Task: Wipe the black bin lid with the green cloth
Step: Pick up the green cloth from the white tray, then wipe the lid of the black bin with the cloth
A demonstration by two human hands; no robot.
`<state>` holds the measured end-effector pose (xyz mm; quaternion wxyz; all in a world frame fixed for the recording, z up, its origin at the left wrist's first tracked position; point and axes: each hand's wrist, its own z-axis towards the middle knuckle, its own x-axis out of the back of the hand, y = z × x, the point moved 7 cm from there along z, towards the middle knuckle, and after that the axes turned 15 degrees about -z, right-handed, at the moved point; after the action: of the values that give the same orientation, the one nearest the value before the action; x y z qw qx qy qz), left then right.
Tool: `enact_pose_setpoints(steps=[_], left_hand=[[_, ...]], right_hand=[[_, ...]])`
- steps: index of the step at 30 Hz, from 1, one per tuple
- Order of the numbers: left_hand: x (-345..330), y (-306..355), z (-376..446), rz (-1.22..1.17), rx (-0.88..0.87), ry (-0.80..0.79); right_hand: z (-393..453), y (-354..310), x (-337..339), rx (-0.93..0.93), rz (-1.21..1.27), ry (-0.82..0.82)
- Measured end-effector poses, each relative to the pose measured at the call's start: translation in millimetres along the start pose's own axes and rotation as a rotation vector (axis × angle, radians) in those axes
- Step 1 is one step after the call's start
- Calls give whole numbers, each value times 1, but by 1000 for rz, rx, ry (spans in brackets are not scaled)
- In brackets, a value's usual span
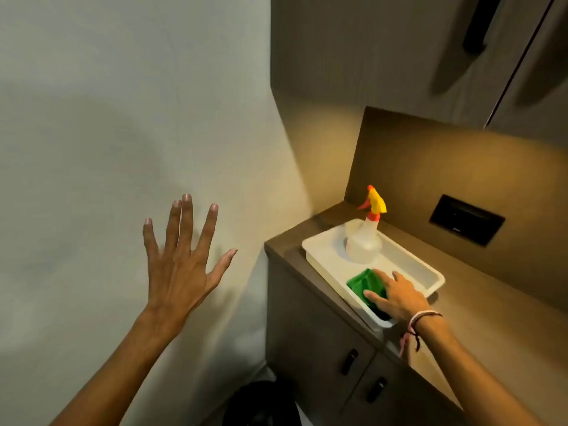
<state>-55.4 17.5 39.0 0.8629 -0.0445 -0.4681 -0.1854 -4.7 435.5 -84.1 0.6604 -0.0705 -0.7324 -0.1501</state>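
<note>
Because the green cloth (362,284) lies in the near end of the white tray (430,279), just this side of the spray bottle (364,241), the right hand (396,298) rests on it, fingers spread flat over the fabric and not yet closed round it. The left hand (181,269) hangs splayed and empty, well left of the tray, probably for balance. A dark rounded shape (261,404), likely the black bin lid, sits on the floor far below the tray

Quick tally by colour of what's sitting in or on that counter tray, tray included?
White: 1, the tray
Green: 1, the cloth under the right hand
Clear with a yellow and red top: 1, the spray bottle
Total: 3
</note>
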Motion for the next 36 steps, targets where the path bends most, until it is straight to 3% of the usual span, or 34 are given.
enact_pose_setpoints(steps=[3,10,13,17,20,23,28,30,36], left_hand=[[-17,7,-3,-28,4,-59],[-40,8,-18,-31,18,-137],[-52,0,-38,-19,46,-131],[-86,-22,-93,-36,75,-142],[-148,-45,-157,-85,172,-316],[-220,-61,-229,-164,282,-525],[-368,-70,-369,-251,355,-788],[-440,-72,-428,-301,375,-880],[-579,-71,-487,-384,313,-901]], right_hand=[[7,4,-19,16,-114,-187],[33,-1,-15,-52,179,-285],[23,-9,10,-47,195,-93],[-30,-37,76,-2,386,386],[-71,-90,75,129,602,531],[-91,-160,5,241,840,391],[-83,-234,-273,6,1028,65],[-77,-252,-394,-54,983,-48],[-33,-270,-568,27,672,-75]])
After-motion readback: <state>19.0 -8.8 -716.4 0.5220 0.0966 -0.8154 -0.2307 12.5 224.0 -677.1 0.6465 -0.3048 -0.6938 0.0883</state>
